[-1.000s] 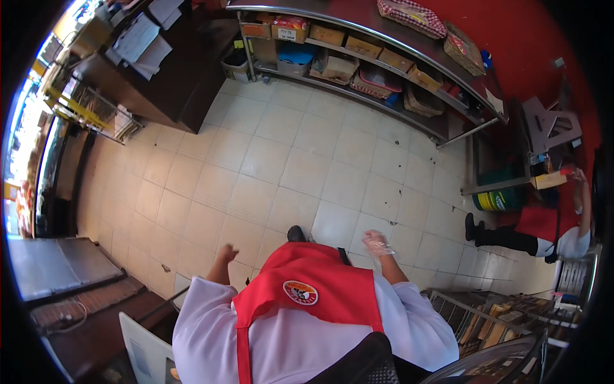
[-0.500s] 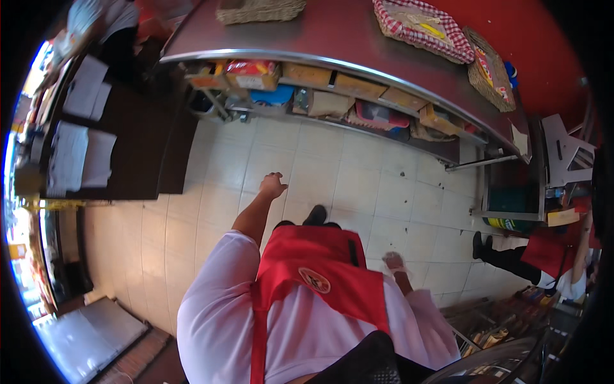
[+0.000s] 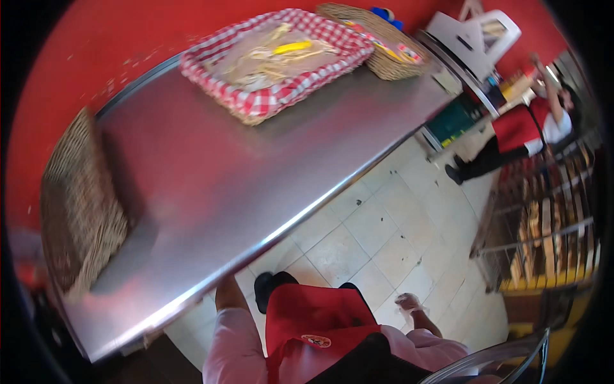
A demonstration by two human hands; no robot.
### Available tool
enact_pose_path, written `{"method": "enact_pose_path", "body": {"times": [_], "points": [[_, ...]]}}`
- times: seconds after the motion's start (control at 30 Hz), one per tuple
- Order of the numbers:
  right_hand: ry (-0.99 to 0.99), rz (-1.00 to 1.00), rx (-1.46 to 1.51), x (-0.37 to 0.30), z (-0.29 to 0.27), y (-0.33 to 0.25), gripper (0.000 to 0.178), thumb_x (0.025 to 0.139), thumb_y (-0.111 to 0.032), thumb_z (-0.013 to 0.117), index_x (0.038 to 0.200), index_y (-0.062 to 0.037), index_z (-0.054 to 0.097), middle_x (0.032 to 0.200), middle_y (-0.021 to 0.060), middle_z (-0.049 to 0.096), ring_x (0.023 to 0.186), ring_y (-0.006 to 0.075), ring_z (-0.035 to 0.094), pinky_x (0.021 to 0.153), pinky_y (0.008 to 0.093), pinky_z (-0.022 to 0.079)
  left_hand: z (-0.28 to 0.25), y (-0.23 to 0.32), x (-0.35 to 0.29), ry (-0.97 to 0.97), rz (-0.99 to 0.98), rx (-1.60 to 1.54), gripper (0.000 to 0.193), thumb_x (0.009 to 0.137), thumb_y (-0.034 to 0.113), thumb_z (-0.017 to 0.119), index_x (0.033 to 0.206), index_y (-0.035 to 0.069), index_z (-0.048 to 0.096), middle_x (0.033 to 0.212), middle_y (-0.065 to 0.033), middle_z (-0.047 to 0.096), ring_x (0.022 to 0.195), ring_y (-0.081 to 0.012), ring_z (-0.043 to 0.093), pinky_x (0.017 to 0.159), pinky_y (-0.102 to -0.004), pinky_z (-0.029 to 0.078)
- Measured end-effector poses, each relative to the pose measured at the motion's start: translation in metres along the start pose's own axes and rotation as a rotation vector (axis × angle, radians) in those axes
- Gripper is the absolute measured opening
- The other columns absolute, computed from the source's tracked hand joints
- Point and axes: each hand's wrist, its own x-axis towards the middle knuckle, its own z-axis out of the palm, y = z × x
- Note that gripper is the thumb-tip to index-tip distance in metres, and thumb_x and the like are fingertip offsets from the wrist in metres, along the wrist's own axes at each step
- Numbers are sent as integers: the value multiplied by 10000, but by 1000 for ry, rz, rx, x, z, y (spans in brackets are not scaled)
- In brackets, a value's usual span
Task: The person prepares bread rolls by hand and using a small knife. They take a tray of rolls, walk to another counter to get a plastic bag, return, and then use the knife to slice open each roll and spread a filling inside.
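My left forearm (image 3: 230, 296) reaches up to the front edge of the metal-topped counter (image 3: 256, 185), and the counter hides the hand below it. My right hand (image 3: 408, 301) hangs at my right side over the tiled floor, in a clear plastic glove. Its fingers are loosely bent and a little apart, with nothing seen in them. On the counter's far side sits a wicker basket (image 3: 294, 93) lined with red-and-white checked cloth, holding pale strips and a yellow piece. A long wicker basket (image 3: 83, 211) leans on its side at the left end.
Another wicker basket (image 3: 387, 48) with colourful packets sits at the far right of the counter. Beyond it are a white machine (image 3: 476, 38) and a person in a red apron (image 3: 521, 131). At right stands a wire rack (image 3: 543, 237) with upright slats. Tiled floor (image 3: 339, 249) runs between.
My view has turned right and come closer to the counter. My left hand has gone from sight below the counter edge. My right hand still hangs at my side.
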Motion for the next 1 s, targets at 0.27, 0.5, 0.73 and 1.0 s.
{"method": "enact_pose_path", "body": {"times": [0.27,0.5,0.73,1.0], "points": [[-35,459,608,64,-64,-122,469,756,-346,679,1124,-57,640,1098,131,661,1010,258,629,896,334,486,29,-43,54,48,-92,95,453,788,169,663,1188,-10,549,1152,-215,579,1118,-336,533,934,-400,440],[53,447,661,94,-83,-120,424,787,-295,708,1145,-82,630,1069,126,672,985,239,642,875,339,499,40,-62,64,68,-150,88,437,801,173,653,1186,-5,547,1143,-201,577,1109,-323,531,928,-396,442],[-69,388,608,95,-85,-119,473,804,-322,647,1213,-90,594,1139,146,643,1020,257,626,896,337,486,38,-72,49,62,-169,77,421,814,177,643,1184,1,546,1134,-187,576,1099,-310,529,922,-391,444],[-87,425,629,77,-94,-122,484,781,-307,669,1199,-73,599,1126,151,643,1028,255,622,902,349,487,29,-76,37,57,-158,61,403,829,182,632,1182,8,545,1124,-171,575,1089,-295,527,915,-386,447]]}}
